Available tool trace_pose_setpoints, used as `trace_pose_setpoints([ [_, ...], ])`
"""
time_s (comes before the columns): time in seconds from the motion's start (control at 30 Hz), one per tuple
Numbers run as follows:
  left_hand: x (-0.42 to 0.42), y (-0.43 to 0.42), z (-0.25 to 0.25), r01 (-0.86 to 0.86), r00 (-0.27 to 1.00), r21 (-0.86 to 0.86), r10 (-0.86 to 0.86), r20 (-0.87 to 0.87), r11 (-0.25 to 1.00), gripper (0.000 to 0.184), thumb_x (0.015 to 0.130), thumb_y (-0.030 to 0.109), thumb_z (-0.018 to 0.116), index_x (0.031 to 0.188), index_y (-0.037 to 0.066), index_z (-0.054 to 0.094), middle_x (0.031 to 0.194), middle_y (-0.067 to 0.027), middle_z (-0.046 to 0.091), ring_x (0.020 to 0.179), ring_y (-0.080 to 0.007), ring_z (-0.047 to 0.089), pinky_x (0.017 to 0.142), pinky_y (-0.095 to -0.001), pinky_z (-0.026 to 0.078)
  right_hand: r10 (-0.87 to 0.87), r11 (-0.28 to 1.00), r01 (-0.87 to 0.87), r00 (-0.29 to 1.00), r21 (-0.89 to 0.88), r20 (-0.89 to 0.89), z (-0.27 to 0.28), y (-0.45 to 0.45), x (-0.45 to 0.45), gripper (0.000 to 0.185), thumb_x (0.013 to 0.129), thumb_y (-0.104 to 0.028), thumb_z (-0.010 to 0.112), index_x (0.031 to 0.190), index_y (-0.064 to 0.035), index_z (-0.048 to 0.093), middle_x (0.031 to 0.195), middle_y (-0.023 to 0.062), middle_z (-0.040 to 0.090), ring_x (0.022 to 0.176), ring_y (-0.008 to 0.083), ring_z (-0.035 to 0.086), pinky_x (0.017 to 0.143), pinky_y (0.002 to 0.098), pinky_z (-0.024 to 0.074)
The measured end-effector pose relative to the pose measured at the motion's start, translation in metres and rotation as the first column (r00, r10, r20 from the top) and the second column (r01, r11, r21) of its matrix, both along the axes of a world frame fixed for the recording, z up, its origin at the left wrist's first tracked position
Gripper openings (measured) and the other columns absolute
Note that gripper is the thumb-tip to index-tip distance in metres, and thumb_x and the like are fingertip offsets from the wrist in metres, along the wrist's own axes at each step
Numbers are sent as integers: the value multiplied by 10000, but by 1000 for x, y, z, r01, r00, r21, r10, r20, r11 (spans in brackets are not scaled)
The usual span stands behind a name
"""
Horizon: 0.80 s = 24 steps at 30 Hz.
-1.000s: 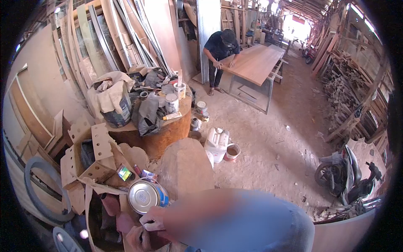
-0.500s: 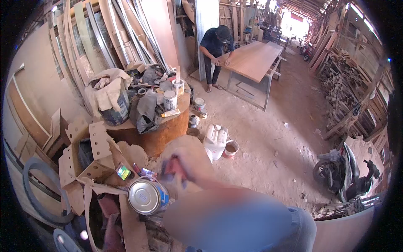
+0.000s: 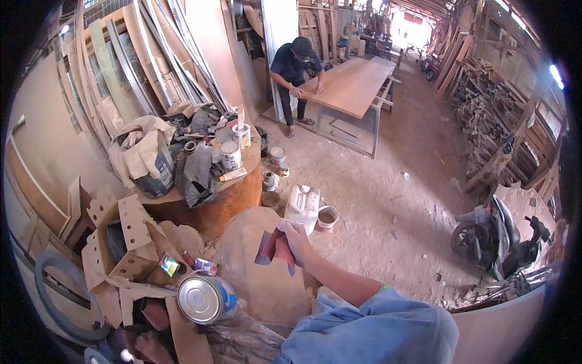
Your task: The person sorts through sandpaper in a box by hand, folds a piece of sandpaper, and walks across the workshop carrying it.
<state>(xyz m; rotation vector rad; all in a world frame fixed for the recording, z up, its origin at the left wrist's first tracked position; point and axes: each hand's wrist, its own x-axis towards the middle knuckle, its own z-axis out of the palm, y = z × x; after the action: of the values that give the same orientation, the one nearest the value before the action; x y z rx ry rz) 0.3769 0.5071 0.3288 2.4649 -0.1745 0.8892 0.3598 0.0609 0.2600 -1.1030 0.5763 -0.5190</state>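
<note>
My right hand (image 3: 295, 242) is closed round a folded reddish-brown sheet with a dark back (image 3: 279, 250), which looks like sandpaper. It is held up above a rounded tan board (image 3: 245, 273), and my bare forearm reaches in from the lower right out of a blue sleeve. My left hand does not show. Left of the board stands a metal can (image 3: 201, 299) with a blue label. Below and left of that can, an open cardboard box (image 3: 186, 337) holds more reddish-brown sheets.
A tree-trunk table (image 3: 212, 197) bears cans, dark cloths and a covered bucket. Beyond the board stand a white jerrycan (image 3: 302, 206) and a small pail (image 3: 327, 218). Another person (image 3: 295, 76) leans over a wooden panel (image 3: 351, 88). A motorbike (image 3: 500, 242) is at the right.
Both hands were low by the cardboard box a second ago. My right hand has risen and moved right with the sheet, while my left hand has gone from view. The camera view has shifted slightly.
</note>
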Motion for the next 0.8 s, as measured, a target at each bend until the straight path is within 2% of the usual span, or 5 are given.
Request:
trace_pose_setpoints([
  [0.1, 0, -19, -7, 18, 999, 1, -18, -36, 1000, 266, 931, 127, 665, 1165, 5, 631, 1114, -207, 656, 1023, -337, 644, 885, -427, 510, -26, 997, 20, 997, -76, -77, -3, -15, -11, 214, 932, -218, 558, 901, -28, 653, 830, 19, 611, 758, 112, 565, 695, 274, 464],
  [0.2, 3, -32, -7, -2, 999, 1, 2, -49, 1000, 282, 929, 132, 667, 1178, 5, 626, 1129, -207, 654, 1036, -335, 642, 892, -423, 510, -61, 998, 62, 996, 17, -62, -10, -30, -22, 250, 942, -235, 570, 907, -1, 650, 843, 28, 621, 761, 111, 547, 691, 288, 464],
  [0.53, 8, -117, 2, 25, 999, -8, -25, 23, 1000, 336, 924, 147, 674, 1222, 5, 610, 1179, -209, 644, 1078, -331, 636, 914, -409, 507, 62, 986, -82, 988, -144, -142, -19, -91, -50, 269, 993, -242, 551, 982, -6, 679, 877, 15, 629, 818, 99, 544, 764, 287, 468],
  [0.67, -2, -186, 4, 109, 992, -18, -108, 68, 994, 358, 922, 154, 677, 1240, 5, 604, 1199, -209, 640, 1094, -330, 633, 923, -404, 505, 105, 982, -128, 982, -141, -155, -28, -142, -66, 278, 1016, -247, 545, 1023, -7, 685, 920, 11, 637, 857, 101, 547, 795, 283, 462],
  [0.8, -22, -290, -2, 239, 969, -38, -236, 73, 970, 380, 920, 160, 680, 1257, 5, 597, 1219, -210, 637, 1111, -328, 631, 932, -398, 504, 55, 966, -89, 988, -241, -142, -24, -225, -94, 289, 1018, -255, 541, 1023, 1, 674, 931, 1, 626, 863, 96, 542, 777, 276, 457],
])
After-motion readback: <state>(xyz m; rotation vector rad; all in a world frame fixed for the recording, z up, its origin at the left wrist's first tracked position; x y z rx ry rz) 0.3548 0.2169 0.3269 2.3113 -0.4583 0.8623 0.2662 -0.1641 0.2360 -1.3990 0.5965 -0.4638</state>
